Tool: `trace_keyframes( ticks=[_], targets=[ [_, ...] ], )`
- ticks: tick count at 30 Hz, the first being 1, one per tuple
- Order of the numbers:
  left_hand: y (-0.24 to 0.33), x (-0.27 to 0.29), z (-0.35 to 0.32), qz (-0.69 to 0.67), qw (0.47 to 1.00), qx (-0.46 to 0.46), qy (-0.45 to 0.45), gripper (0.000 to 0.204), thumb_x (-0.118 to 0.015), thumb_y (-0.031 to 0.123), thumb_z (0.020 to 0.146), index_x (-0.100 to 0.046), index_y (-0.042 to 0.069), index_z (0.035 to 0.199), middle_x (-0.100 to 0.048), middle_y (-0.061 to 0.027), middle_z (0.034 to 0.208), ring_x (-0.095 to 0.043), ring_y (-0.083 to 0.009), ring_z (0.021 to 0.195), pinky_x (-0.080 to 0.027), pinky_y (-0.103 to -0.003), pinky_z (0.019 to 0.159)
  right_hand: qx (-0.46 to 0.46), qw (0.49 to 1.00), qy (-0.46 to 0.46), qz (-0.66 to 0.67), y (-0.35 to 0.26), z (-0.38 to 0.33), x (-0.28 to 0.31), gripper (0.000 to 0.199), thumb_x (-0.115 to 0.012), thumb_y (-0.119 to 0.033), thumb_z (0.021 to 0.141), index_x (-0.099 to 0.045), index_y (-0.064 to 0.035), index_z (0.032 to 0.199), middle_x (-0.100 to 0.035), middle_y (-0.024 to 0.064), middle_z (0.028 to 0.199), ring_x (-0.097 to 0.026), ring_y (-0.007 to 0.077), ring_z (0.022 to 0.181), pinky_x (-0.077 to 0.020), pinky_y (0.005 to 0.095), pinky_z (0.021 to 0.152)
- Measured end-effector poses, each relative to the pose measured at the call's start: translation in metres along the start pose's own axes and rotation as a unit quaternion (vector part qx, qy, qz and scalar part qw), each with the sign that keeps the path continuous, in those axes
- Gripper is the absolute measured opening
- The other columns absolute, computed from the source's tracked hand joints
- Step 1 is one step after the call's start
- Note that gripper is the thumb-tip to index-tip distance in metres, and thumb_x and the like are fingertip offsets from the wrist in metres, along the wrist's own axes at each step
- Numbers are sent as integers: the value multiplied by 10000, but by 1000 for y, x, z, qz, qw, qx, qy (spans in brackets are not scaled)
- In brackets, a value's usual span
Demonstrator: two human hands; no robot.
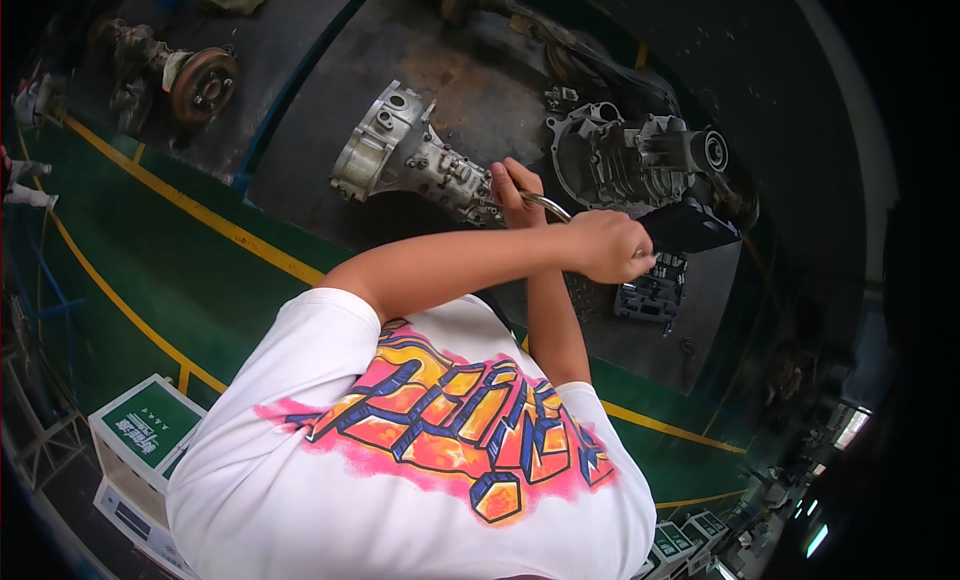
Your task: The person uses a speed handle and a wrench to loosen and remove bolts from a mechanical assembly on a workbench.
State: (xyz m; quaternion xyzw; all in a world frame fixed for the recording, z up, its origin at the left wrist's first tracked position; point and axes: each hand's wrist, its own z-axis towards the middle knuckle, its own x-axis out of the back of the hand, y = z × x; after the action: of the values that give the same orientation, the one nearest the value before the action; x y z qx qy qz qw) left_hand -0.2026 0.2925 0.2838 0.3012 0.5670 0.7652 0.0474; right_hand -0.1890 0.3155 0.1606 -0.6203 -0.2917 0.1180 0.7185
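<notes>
Fingers [638,242] of the left hand [603,247] clamp a curved metal bar [552,207], the right hand [522,206] gripping it beside the silver housing [433,167].

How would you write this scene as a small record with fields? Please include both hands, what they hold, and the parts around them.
Left hand: closed on one end of a bent metal tool
Right hand: holding the tool further along, beside the silver housing's narrow end; contact with the housing unclear
Arms: left forearm crosses over the right
Left of hands: silver housing, lying on its side
Right of hands: second metal housing; open tool case
Upper left: rusty disc
Floor: green, with yellow lines
</notes>
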Motion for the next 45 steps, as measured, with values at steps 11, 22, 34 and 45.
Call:
trace_keyframes(
  ticks=[11, 22, 34, 45],
  targets=[
    [-76, 110, -23, -195, 963, -17, 184, 329, -589, 263, 972, -522, 25, 755, -534, -20, 652, -465, -71, 576, -403, -285, 567, 32, 975, 161, 153, 0, -15, 20, 297, -484, -128, 1027, -455, -49, 742, -404, -4, 602, -406, 90, 525, -357, 286, 498],
    [-20, 85, 11, -278, 958, 20, 69, 266, -526, 295, 1006, -531, 32, 966, -630, -73, 783, -600, -153, 744, -484, -316, 674, 38, 883, 177, 433, -88, -24, 43, 477, -347, -430, 1048, -310, -167, 651, -221, -54, 494, -195, 86, 399, -179, 264, 398],
    [-55, 97, 8, -263, 961, 5, 81, 244, -531, 263, 997, -581, 24, 993, -596, -31, 827, -564, -108, 775, -478, -293, 699, 88, 931, 180, 304, -30, -15, 22, 448, -396, -352, 1064, -352, -127, 679, -227, -43, 567, -207, 80, 427, -186, 264, 418],
    [-53, 99, -7, -214, 973, 17, 82, 291, -540, 317, 995, -543, 38, 913, -531, -19, 811, -523, -98, 739, -460, -299, 673, 115, 933, 244, 236, -7, -13, -4, 460, -399, -339, 1064, -503, -38, 732, -389, -53, 563, -319, 36, 474, -208, 239, 456]
  ],
)
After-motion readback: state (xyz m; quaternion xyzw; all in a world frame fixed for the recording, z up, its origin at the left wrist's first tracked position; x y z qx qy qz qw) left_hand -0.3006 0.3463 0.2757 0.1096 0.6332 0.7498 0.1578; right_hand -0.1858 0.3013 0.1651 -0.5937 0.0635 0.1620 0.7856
